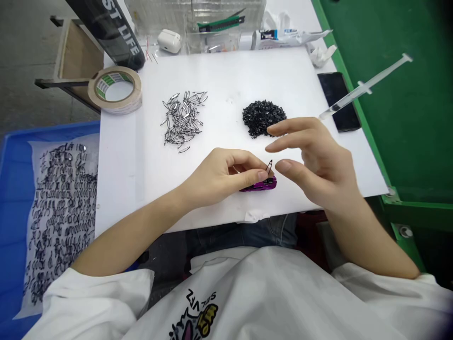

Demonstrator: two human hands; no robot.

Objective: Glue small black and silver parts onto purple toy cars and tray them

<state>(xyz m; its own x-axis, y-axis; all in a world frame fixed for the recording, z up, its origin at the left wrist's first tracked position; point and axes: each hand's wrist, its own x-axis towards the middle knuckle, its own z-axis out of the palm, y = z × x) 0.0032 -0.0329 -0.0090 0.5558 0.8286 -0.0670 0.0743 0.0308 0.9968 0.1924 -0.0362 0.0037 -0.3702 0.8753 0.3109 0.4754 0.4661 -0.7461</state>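
Between its thumb and fingers my left hand pinches a small pointed oval piece with a dark outline, its tip upward. Just under those fingertips lies a shiny purple object, partly covered by the hand; its kind is unclear. My right hand hovers to the right, fingers spread, with nothing visible in them. Its fingertips overlap the near edge of a heap of small shiny black pieces in the view. Farther left is a loose pile of thin dark-outlined oval pieces.
A tape roll and a black bottle-like cylinder stand at left. Clear plastic boxes and a white earbud case are at the back. A syringe overlaps a phone at right. Many small pieces fill a blue bin.
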